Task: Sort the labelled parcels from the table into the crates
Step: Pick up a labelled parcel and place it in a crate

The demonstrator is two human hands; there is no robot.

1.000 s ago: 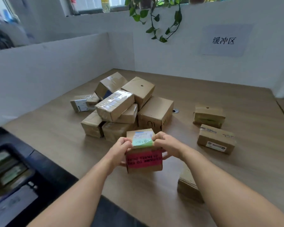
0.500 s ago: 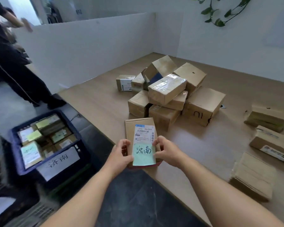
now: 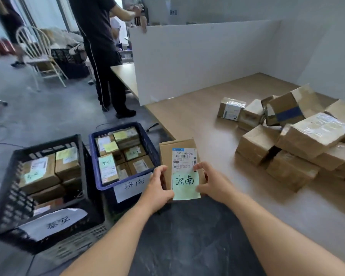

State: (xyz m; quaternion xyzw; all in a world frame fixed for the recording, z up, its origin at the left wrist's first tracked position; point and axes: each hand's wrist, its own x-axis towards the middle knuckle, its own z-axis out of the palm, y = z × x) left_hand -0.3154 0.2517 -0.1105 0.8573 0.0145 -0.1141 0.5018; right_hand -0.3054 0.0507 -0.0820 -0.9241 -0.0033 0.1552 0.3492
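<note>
So both hands, left (image 3: 157,188) and right (image 3: 211,184), grip a parcel (image 3: 177,148) by its sides, label up, held over the bench (image 3: 197,120) edge just beside the blue crate (image 3: 145,140), which is packed with parcels.

Wooden table (image 3: 197,118) with a heap of cardboard parcels (image 3: 299,140); two loaded crates (image 3: 126,156) on the grey floor (image 3: 48,116).

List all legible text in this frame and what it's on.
"济南": green note on the held parcel
"530-05-009": its white shipping label; fine print unreadable
"济南": sign on blue crate
"泰安": sign on black crate
Notes on crated parcels: blurred
</note>
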